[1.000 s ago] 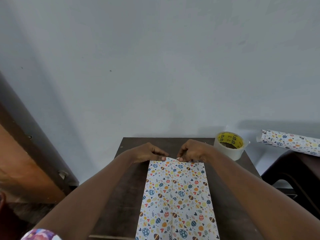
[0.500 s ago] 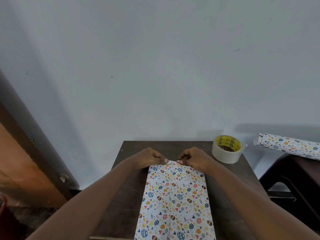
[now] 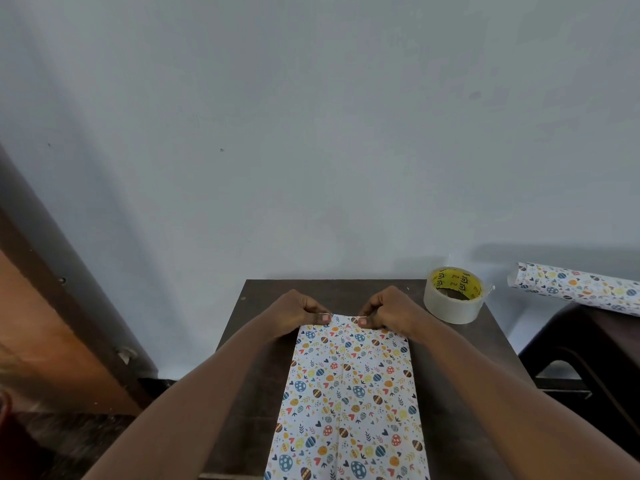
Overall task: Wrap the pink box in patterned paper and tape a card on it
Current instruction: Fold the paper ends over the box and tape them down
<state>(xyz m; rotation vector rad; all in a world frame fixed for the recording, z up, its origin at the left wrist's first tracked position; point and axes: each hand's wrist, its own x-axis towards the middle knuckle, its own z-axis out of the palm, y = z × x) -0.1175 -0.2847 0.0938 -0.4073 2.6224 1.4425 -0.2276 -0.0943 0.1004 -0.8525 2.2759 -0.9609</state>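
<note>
Patterned paper (image 3: 349, 400), white with coloured eggs and hearts, lies lengthwise down the middle of a small dark table (image 3: 249, 375), with a seam running along its centre. The pink box is hidden; I cannot see any pink. My left hand (image 3: 298, 311) and my right hand (image 3: 388, 313) pinch the far edge of the paper, thumbs on top and a short gap between them. No card is in view.
A roll of clear tape (image 3: 452, 296) with a yellow core stands at the table's far right corner. A roll of the same patterned paper (image 3: 575, 287) lies on a dark chair to the right. A pale wall rises just behind the table, and a wooden door frame (image 3: 69, 306) is at left.
Both hands stay pinched on the paper's far edge, thumbs a little further apart. The view has tipped up slightly, so table, tape and roll sit lower in the picture.
</note>
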